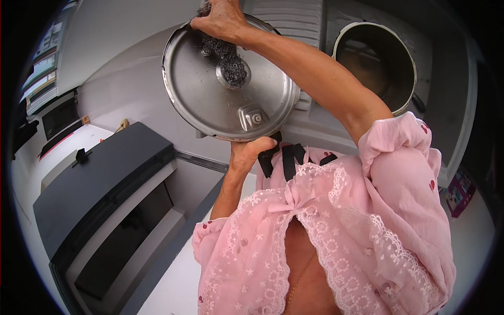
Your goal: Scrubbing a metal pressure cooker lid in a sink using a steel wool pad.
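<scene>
A round metal pressure cooker lid (189, 90) is tilted up with its fittings and broad face towards me. My left hand (252, 151) grips its lower edge, the thumb pointing right beside a black handle (275, 145). At the lid's upper rim, my right hand (222, 19) is closed on a dark metal scouring pad (232, 69), whose long, loose strands hang down over the lid's centre. Drops of water dot the lid. To the right of my right forearm, a deep metal pot (374, 67) stands upright in the sink, with some cloudy liquid inside.
A ribbed drainboard (291, 19) lies behind the lid, beside the sink (421, 43). Something dark, perhaps a handle (418, 103), shows by the pot's lower right. On the left are a dark grey panel (106, 173) and a white counter (84, 138) holding small items.
</scene>
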A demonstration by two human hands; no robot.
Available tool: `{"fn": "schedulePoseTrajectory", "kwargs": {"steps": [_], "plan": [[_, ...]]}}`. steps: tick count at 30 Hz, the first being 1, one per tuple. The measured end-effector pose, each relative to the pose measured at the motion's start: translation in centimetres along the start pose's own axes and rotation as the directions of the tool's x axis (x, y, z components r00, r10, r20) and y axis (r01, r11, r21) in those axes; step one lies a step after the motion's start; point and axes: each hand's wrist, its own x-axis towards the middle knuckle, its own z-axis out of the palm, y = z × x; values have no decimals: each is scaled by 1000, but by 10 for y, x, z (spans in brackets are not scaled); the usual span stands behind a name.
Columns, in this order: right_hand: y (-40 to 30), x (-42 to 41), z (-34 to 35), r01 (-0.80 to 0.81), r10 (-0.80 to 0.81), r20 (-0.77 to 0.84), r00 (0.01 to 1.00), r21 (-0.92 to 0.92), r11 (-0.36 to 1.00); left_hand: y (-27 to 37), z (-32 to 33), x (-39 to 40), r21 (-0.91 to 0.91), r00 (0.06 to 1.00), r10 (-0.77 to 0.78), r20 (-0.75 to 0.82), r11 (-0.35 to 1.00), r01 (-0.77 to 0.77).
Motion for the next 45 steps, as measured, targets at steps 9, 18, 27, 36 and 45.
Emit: {"fn": "schedulePoseTrajectory", "kwargs": {"steps": [9,18,27,36,45], "plan": [[-27,-75,5,531,-438,530,726,-29,847,-20,-9,11,-16,990,-112,84,993,114],[1,-146,-60,522,-389,898,206,235,820,-38,-23,1,168,982,-179,58,972,167],[-21,-123,-17,628,-532,618,579,78,774,-13,1,-12,-125,997,-50,67,990,58],[3,-27,-29,428,-328,289,900,-429,796,23,16,-20,-18,995,-25,96,999,27],[75,-19,-133,98,198,247,949,-823,559,50,19,-10,-92,986,-118,119,987,129]]}}
